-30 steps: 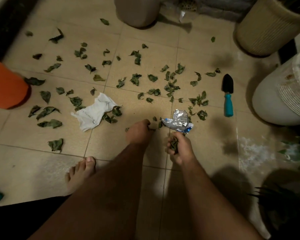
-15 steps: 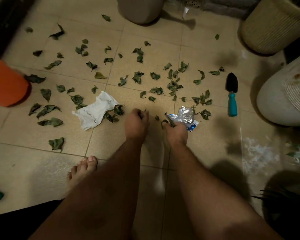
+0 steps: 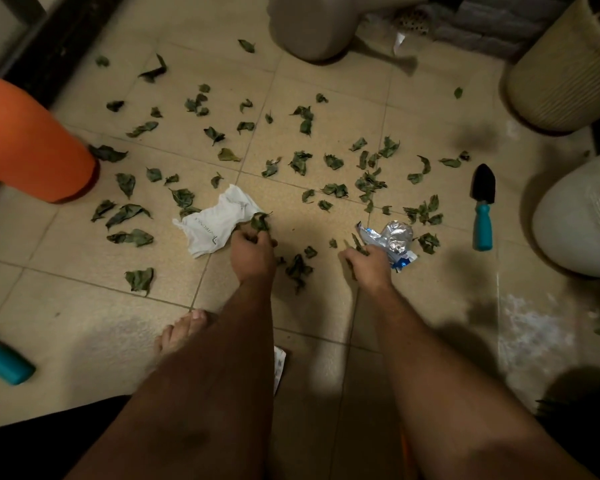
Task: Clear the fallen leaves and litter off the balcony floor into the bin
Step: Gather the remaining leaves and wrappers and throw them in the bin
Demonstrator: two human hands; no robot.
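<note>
Beige tiled balcony floor (image 3: 326, 341), dim light, scattered all over with dry green leaves (image 3: 300, 162). Far left of the hands an orange tub (image 3: 32, 143) stands with a leaf against its base; whether it is the bin I cannot tell. Nearer, a crumpled white paper (image 3: 215, 223) lies touching the left hand (image 3: 252, 249), whose fingers are curled round a clump of leaves at the paper's edge. Between the hands a few loose leaves (image 3: 298, 266) lie on the tile. The right hand (image 3: 371, 263) is curled round more leaves, its knuckles against a crushed foil wrapper (image 3: 394, 242). Right of that, well apart, lies a trowel with a teal handle (image 3: 483, 216), then a white pot (image 3: 579, 223); ribbed beige pot (image 3: 565, 64) and a grey one (image 3: 312, 26) beyond the hands. Risks, as judged: both fists look nearly full, so grabbing paper or foil on top could spill brittle leaves back down; crushing them would leave crumbs hard to pick. Pots crowd the far edge, and leaves near their bases will be awkward to reach. A bare foot (image 3: 181, 332) behind the left hand could tread on strays.
</note>
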